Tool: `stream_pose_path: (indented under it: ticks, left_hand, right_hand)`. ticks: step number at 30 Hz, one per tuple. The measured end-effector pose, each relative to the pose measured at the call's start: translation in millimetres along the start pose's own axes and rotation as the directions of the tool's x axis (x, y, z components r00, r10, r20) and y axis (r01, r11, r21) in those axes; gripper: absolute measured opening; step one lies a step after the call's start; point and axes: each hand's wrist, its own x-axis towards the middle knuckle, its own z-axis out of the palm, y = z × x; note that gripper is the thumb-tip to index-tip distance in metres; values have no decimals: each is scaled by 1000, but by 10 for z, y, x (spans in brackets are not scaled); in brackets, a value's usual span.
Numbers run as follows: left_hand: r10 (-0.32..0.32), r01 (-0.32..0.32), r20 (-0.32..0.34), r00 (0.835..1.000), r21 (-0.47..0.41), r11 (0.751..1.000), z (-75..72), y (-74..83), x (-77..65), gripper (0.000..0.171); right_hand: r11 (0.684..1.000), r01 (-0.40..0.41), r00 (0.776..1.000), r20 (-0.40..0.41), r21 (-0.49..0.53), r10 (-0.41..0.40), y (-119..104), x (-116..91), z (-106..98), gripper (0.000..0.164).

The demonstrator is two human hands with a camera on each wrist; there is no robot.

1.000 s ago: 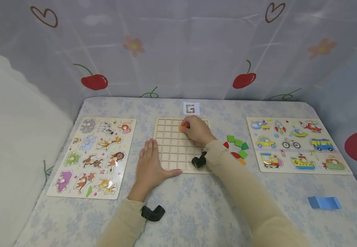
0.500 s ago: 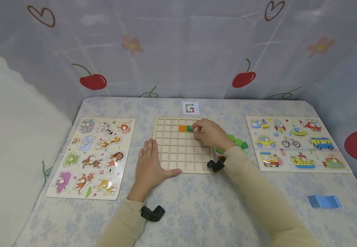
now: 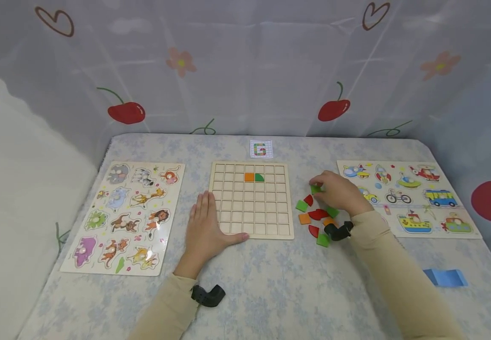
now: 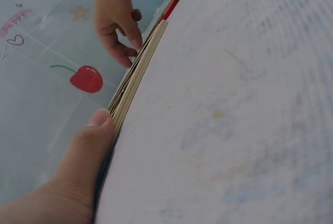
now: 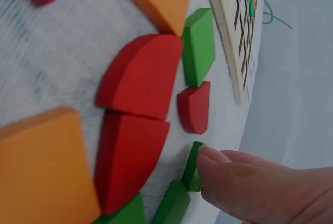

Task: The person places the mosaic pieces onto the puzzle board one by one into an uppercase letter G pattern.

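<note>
The right hand (image 3: pixel 336 190) pinches a green block (image 3: pixel 315 189).
It's on the counter (image 3: pixel 279 283), right of the wooden board (image 3: pixel 254 215). The left hand (image 3: pixel 205 226) is farther off, fingers straight, beside the board.

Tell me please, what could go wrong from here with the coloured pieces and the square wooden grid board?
The right hand pinches a flat green piece close to a red quarter-circle piece; lifting it could nudge that neighbour.

The left hand lies against the square wooden grid board; if it pushes, the board may slide and perhaps shift the flat orange square and flat green quarter-circle lying in its cells.
</note>
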Motion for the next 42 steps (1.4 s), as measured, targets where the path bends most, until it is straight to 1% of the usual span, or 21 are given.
stream_pose_path:
  ticks: [6,8,13,16,18,21,23,25,30,33,37,42]
  left_hand:
    - [5,-5,-9,1000,4,1000,0,-18,-8,150]
    - [6,-6,-11,1000,4,1000,0,-20,-8,150]
    - [6,-6,-10,1000,-5,1000,1,-10,-8,150]
    - [5,-5,-9,1000,-1,1000,2,-1,-5,150]
    - [5,-5,-10,1000,3,1000,-1,2,-2,150]
    - [3,-3,-11,1000,8,1000,-5,1,0,150]
    - [3,-3,-13,1000,10,1000,-4,-3,2,151]
    - [5,-5,-14,1000,7,1000,-2,-5,2,151]
    - [0,0,-11,1000,9,1000,5,-6,-4,151]
    - [-5,5,-11,1000,12,1000,9,-8,-9,151]
    - [0,0,-12,1000,0,1000,12,-9,-13,151]
    - [-1,1,-7,1000,-5,1000,7,-14,-20,151]
  right_hand:
    - [999,-21,1000,-23,26,22,52,14,44,33]
    - [998,-36,999,-31,49,37,73,23,52,30]
    - [988,-60,998,-25,141,64,131,46,28,18]
    - [974,-61,998,-16,217,66,123,83,2,17]
    - [965,-47,998,-26,259,55,88,136,-1,18]
    - [952,-6,998,-53,306,24,-35,251,25,21]
    - [945,32,997,-75,325,-8,-164,349,60,21]
    - [935,62,996,-87,348,-34,-334,442,97,21]
    - [903,127,991,-87,409,-100,-792,658,227,18]
    - [892,174,985,-81,417,-154,-1009,770,315,16]
    - [895,192,981,-79,402,-175,-1207,874,409,15]
    - [908,195,980,-100,370,-170,-1353,929,477,15]
